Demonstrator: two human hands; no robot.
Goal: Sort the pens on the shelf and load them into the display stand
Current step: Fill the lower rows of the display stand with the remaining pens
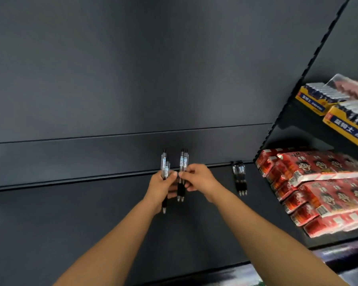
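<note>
Standing upright over the dark shelf [91, 213], the left bunch of pens [164, 164] and the right bunch of pens [183, 159] sit at the frame's centre, just apart from each other, with clear barrels, black grips and tips toward 6 o'clock. The left hand [161, 188] grips its bunch with fingers curled round the barrels. The right hand [196, 178] pinches its bunch between thumb and curled fingers. The two hands nearly touch. At 3 o'clock from the hands, loose pens [239, 178] lie side by side on the shelf near its rear edge. Farther toward 3 o'clock are stacked red packs [318, 182], and at 2 o'clock yellow boxes [339, 120] sit on a higher level. A dark back panel [132, 69] fills 12 o'clock.
</note>
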